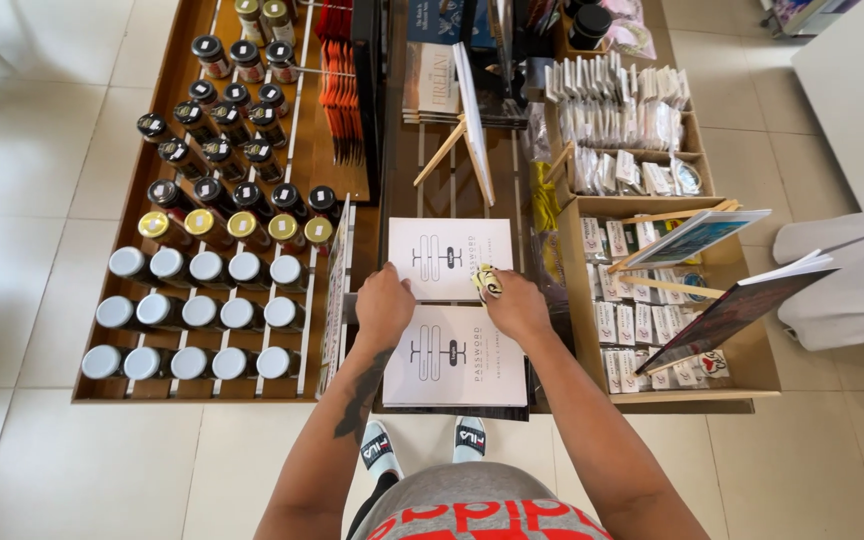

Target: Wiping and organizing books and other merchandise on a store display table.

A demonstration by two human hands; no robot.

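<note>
Pale floor tiles (pixel 32 180) surround a low wooden display stand (pixel 202 398), seen from straight above.

Both hands rest on white booklets at the middle of the stand. The left hand (pixel 384 305) lies knuckles up with its fingers curled down over the left edge, at the seam between the far booklet (pixel 432 255) and the near booklet (pixel 457 360); whether it grips anything I cannot tell. The right hand (pixel 517 305) sits just beside it, on the same seam, fingers bent around a small yellowish patterned object (pixel 487 283), held against the far booklet's lower right corner. What that object is stays too small to tell. The two booklets lie one behind the other, touching or nearly so, each white with a dark looped design and a line of print.

Left of the hands, a tray holds rows of jars: silver-lidded jars (pixel 192 315) nearest, then gold-lidded jars (pixel 227 228), then black-lidded jars (pixel 217 140) farther back. A thin upright card (pixel 337 280) stands between the jars and the booklets. Beyond the booklets a white board leans on a small wooden easel (pixel 467 125). Right of the hands, a wooden box (pixel 577 300) holds many small packets (pixel 627 320), with two books propped on easels, a bluish book (pixel 697 235) and a dark book (pixel 732 310). Below, the person's two slippers (pixel 422 445) show on the tiles.
</note>
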